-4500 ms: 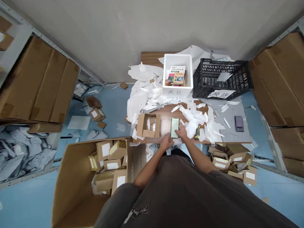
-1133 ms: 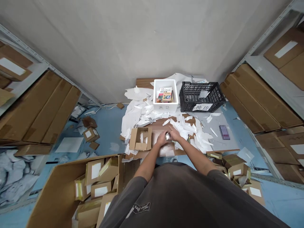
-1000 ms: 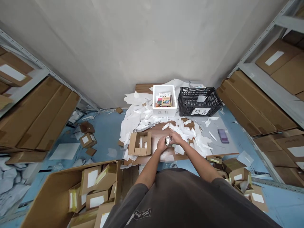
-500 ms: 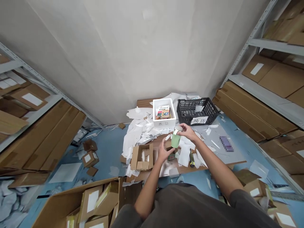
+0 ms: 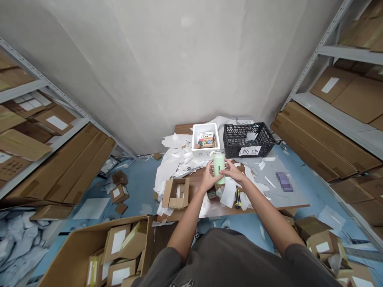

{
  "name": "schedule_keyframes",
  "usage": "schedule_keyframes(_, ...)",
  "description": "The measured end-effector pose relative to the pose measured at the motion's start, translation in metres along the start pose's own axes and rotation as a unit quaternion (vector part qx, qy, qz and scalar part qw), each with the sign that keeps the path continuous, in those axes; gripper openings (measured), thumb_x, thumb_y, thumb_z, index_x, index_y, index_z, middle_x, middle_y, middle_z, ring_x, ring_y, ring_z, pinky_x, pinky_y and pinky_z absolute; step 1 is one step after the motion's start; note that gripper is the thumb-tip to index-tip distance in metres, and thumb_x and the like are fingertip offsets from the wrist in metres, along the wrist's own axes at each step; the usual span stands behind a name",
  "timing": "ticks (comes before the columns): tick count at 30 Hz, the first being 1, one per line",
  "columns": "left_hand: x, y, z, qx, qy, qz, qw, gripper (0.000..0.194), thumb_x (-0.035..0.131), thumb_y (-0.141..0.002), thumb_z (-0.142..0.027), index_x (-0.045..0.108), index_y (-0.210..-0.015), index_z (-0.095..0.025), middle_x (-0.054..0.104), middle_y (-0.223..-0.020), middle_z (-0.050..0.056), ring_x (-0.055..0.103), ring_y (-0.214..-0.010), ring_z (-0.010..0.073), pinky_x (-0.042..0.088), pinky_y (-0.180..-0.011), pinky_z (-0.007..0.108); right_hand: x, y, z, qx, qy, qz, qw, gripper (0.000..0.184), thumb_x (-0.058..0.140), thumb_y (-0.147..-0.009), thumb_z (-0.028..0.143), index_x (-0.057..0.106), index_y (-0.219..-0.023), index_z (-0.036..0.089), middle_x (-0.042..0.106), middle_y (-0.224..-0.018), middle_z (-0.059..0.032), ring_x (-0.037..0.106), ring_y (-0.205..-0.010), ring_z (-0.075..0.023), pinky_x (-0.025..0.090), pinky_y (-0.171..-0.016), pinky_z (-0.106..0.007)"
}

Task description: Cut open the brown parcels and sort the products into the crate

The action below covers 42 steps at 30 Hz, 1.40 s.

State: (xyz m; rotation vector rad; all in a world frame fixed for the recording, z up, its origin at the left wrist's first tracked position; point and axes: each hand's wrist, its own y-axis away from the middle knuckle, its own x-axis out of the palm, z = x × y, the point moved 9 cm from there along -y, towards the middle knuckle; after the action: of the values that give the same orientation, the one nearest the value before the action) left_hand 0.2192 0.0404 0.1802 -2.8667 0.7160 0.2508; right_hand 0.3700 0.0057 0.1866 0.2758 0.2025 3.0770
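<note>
A green canister (image 5: 219,162) held up over the counter (image 5: 195,181)

From my end of the feed, I have the green canister between two hands, close to upright, with a dark mark on its side and a pale strip near its rim. My left hand (image 5: 208,177) grips it from the left side, fingers curled against the wall. My right hand (image 5: 233,171) grips it from the right, with a digit laid across the front. The canister appears raised off the surface, and in my view its top overlaps the front of the white bin (image 5: 198,154).

Below it and slightly left, I can make out a small dark box (image 5: 211,194), partly hidden by my left hand. To the right of that lies a yellow and black cutter (image 5: 237,198), among torn white paper (image 5: 229,192). An open carton (image 5: 180,203) sits left of my left hand, some white pieces inside.

Farther back, books (image 5: 207,140) lie in the white bin, and a black crate (image 5: 231,150) with a handwritten label (image 5: 250,151) stands just right of it. A purple item (image 5: 285,181), blurred into blocks, lies near the counter's right end. On my lower left, a large carton (image 5: 68,249) holds several smaller boxes (image 5: 121,276) with white labels.
</note>
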Motion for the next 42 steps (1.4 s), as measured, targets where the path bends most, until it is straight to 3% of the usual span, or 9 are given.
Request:
schedule_keyframes(3, 0.008, 0.003, -0.012, 0.033, -0.061, -0.011, 0.998, 0.112, 0.094, -0.074, -0.041, 0.036, -0.168, -0.031, 0.057, -0.154, 0.015, 0.060, -0.138, 0.0341, 0.053, -0.113, 0.049, -0.008, 0.006, -0.009, -0.018, -0.012, -0.024, 0.999, 0.092, 0.099, -0.064, 0.041, 0.055, -0.144, 0.031, 0.074, -0.116, -0.0055, 0.075, -0.104, -0.0271, 0.064, -0.089, -0.043)
schedule_keyframes(7, 0.024, 0.010, -0.015, 0.019, -0.093, -0.027, 0.995, 0.115, 0.093, -0.074, -0.037, 0.031, -0.171, -0.033, 0.057, -0.156, 0.014, 0.063, -0.134, 0.0333, 0.053, -0.113, 0.050, -0.026, 0.012, -0.016, -0.031, 0.002, -0.047, 0.998, 0.095, 0.098, -0.065, 0.047, 0.052, -0.147, 0.031, 0.073, -0.119, -0.0066, 0.074, -0.105, -0.0274, 0.065, -0.087, -0.042)
schedule_keyframes(15, 0.048, 0.020, -0.025, 0.051, -0.090, -0.026, 0.994, 0.109, 0.091, -0.079, -0.038, 0.032, -0.170, -0.032, 0.053, -0.161, 0.013, 0.054, -0.147, 0.0343, 0.047, -0.121, 0.050, -0.047, 0.030, -0.019, -0.013, -0.007, 0.038, 0.999, 0.099, 0.097, -0.067, 0.044, 0.051, -0.154, 0.034, 0.071, -0.125, -0.0071, 0.074, -0.102, -0.0246, 0.063, -0.090, -0.041)
schedule_keyframes(20, 0.052, 0.021, -0.031, 0.030, -0.084, -0.049, 0.995, 0.121, 0.097, -0.070, -0.040, 0.031, -0.171, -0.031, 0.054, -0.155, 0.016, 0.062, -0.132, 0.0347, 0.058, -0.106, 0.048, -0.059, 0.033, -0.009, -0.063, 0.043, -0.033, 0.997, 0.107, 0.097, -0.067, 0.046, 0.046, -0.160, 0.031, 0.070, -0.130, -0.0092, 0.070, -0.112, -0.0265, 0.059, -0.103, -0.047)
schedule_keyframes(24, 0.055, 0.021, -0.028, 0.001, 0.005, -0.036, 0.999, 0.115, 0.090, -0.080, -0.042, 0.024, -0.173, -0.031, 0.059, -0.150, 0.016, 0.069, -0.121, 0.0285, 0.063, -0.096, 0.042, -0.045, 0.036, -0.009, -0.037, 0.012, 0.022, 0.999, 0.110, 0.094, -0.070, 0.045, 0.039, -0.165, 0.035, 0.071, -0.128, -0.0089, 0.072, -0.115, -0.0287, 0.060, -0.101, -0.047)
schedule_keyframes(31, 0.035, 0.033, -0.033, 0.026, -0.072, -0.069, 0.995, 0.124, 0.095, -0.071, -0.035, 0.026, -0.174, -0.031, 0.052, -0.159, 0.016, 0.062, -0.133, 0.0325, 0.058, -0.108, 0.046, -0.034, 0.038, -0.002, -0.070, 0.066, -0.035, 0.995, 0.123, 0.098, -0.066, 0.044, 0.031, -0.170, 0.034, 0.067, -0.138, -0.0128, 0.070, -0.120, -0.0311, 0.060, -0.102, -0.049)
schedule_keyframes(35, 0.028, 0.039, -0.027, 0.025, -0.009, -0.018, 0.999, 0.120, 0.089, -0.079, -0.035, 0.017, -0.175, -0.034, 0.053, -0.159, 0.014, 0.067, -0.127, 0.0284, 0.061, -0.103, 0.042, -0.016, 0.036, -0.006, -0.043, 0.024, 0.000, 0.999, 0.118, 0.097, -0.069, 0.047, 0.033, -0.168, 0.036, 0.067, -0.139, -0.0113, 0.070, -0.122, -0.0316, 0.060, -0.104, -0.049)
schedule_keyframes(37, 0.023, 0.040, -0.027, 0.036, 0.000, 0.001, 0.999, 0.117, 0.089, -0.079, -0.037, 0.022, -0.175, -0.033, 0.051, -0.161, 0.014, 0.066, -0.130, 0.0291, 0.060, -0.105, 0.043, -0.009, 0.034, -0.008, -0.029, 0.013, 0.002, 0.999, 0.116, 0.096, -0.069, 0.047, 0.035, -0.167, 0.036, 0.068, -0.139, -0.0107, 0.071, -0.120, -0.0316, 0.061, -0.102, -0.049)
schedule_keyframes(42, -0.002, 0.038, -0.028, 0.043, -0.061, -0.034, 0.997, 0.120, 0.097, -0.070, -0.036, 0.033, -0.172, -0.031, 0.050, -0.161, 0.016, 0.059, -0.137, 0.0345, 0.053, -0.115, 0.050, 0.001, 0.031, -0.004, -0.053, 0.068, -0.060, 0.995, 0.117, 0.098, -0.066, 0.044, 0.037, -0.165, 0.032, 0.066, -0.141, -0.0127, 0.069, -0.122, -0.0313, 0.058, -0.106, -0.051)
